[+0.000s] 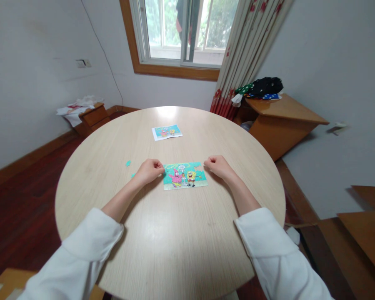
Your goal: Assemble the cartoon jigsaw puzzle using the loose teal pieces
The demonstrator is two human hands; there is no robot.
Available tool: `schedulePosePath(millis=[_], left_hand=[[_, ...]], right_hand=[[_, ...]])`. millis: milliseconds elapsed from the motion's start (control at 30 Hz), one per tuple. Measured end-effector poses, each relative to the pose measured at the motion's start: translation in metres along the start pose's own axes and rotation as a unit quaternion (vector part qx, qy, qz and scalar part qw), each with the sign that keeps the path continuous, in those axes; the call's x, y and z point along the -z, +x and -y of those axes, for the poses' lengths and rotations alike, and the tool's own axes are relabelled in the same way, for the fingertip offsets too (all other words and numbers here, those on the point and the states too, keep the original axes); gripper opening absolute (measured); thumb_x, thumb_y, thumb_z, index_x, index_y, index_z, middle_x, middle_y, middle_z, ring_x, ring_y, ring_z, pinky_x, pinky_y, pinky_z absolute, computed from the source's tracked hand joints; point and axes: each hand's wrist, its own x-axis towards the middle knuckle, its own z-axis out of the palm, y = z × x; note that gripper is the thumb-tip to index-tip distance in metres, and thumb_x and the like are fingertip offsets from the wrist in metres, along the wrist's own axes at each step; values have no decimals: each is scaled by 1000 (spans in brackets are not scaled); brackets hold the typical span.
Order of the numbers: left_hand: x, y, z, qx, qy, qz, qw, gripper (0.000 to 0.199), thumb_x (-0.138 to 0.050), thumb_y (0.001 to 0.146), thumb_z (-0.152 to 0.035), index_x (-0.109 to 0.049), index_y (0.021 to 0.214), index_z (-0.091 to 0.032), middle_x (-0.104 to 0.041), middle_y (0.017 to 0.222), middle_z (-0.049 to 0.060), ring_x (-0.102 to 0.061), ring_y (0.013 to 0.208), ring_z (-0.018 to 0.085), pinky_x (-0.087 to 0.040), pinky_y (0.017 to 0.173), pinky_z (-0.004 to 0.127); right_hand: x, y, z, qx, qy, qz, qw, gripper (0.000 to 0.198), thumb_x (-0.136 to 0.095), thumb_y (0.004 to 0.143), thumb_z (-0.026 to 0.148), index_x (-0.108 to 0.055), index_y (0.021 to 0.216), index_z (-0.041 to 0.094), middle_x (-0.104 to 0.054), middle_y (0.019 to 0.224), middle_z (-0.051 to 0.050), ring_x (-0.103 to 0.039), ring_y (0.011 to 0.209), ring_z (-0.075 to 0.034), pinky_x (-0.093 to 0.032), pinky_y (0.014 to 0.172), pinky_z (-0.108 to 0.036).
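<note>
A mostly assembled jigsaw puzzle (176, 178) with cartoon figures on a teal ground lies flat on the round table (175, 233). Bare tabletop shows through a gap near its upper right corner. At its left edge is my left hand (150, 171), closed, with thumb and fingertips pressed together. My right hand (219, 165) is also closed, its fingertips close to the upper right edge by the gap. Whatever either hand may pinch is hidden. Left of my left hand lies a loose teal puzzle piece (128, 163); another piece (133, 176) is partly covered by that hand.
Farther back on the table rests a creased reference picture (168, 132) with similar figures. Beyond the table are a window (187, 33), a curtain (237, 50) and a wooden cabinet (278, 125) with clothes (265, 86) on top. White cloths (78, 107) lie at the left wall.
</note>
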Motion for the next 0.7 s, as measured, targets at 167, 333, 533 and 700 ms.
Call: schedulePosePath(millis=[167,333,533,700], left_hand=[[-2,1,2,-3,34,-9,999,6,-56,58,-22,-56,57,-16,-55,55,-1,-48,54,13,-32,52,25],[-1,0,1,1,48,-8,999,8,-58,59,-23,-58,59,-16,-56,55,-1,-49,54,13,-33,51,25],[0,1,1,-12,45,0,999,11,-61,61,-26,-60,58,-15,-59,56,1,-52,56,14,-35,53,25],[-1,2,3,-22,68,1,997,13,-62,63,-28,-59,60,-16,-60,58,1,-53,57,15,-35,54,26]], right_hand=[[0,0,1,0,-5,-1,1000,18,-47,60,29,-36,49,20,-34,48,6,-30,49,-8,-22,50,-24],[0,0,2,1,-5,-2,1000,17,-47,59,30,-37,49,20,-34,48,5,-30,49,-8,-22,49,-24],[0,0,0,8,-9,-2,1000,17,-46,58,30,-37,49,20,-35,50,5,-31,51,-8,-22,49,-24],[1,-1,2,6,-12,-1,1000,18,-46,58,31,-37,49,20,-35,50,5,-31,51,-8,-23,50,-23]])
